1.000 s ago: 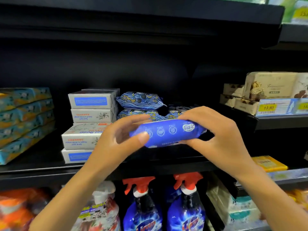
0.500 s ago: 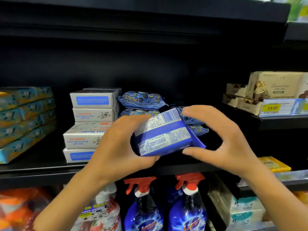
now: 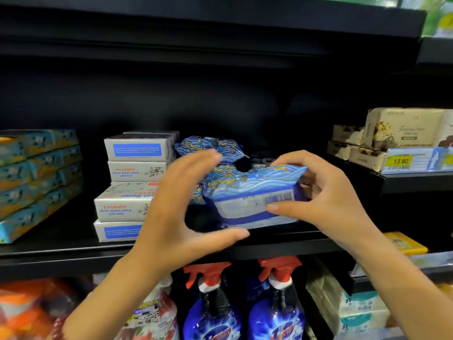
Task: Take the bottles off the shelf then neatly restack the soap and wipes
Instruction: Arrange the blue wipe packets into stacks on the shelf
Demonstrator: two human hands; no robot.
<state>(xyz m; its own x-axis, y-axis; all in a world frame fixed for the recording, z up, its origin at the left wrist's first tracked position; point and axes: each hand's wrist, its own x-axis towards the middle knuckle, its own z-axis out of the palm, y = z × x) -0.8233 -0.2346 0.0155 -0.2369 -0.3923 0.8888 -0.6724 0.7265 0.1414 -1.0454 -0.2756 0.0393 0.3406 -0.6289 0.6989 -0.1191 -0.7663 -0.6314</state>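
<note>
Straight ahead, a black shop shelf (image 3: 61, 256) fills the view, with a dark back wall and another board above it. On its left end lies a slanted stack of teal and orange boxes (image 3: 36, 177). Right of them, towards the middle, white soap boxes (image 3: 137, 185) are piled in four layers, with the lettering on some upside down. Below the shelf, two blue spray bottles (image 3: 215, 312) with red triggers stand side by side. On a neighbouring shelf at the right sit beige boxes (image 3: 402, 128).

Both of the person's bare hands reach in from below. The left hand (image 3: 171, 217) is spread in a wide curve, fingers above and thumb below, just beside the left end of a blue wipes pack (image 3: 252, 192). It is blurred, so contact with the pack cannot be told. The right hand (image 3: 331, 200) pinches the pack's right end, with the thumb pressed on the barcode face and the fingers curled over the top.

The wipes pack hangs tilted just over the front of the shelf, to the right of the soap boxes. Behind it, more stacked wipes packs (image 3: 208, 146) with a wave pattern lie just beside the soap. A yellow price tag (image 3: 400, 161) reading 13.80 hangs under the beige boxes
</note>
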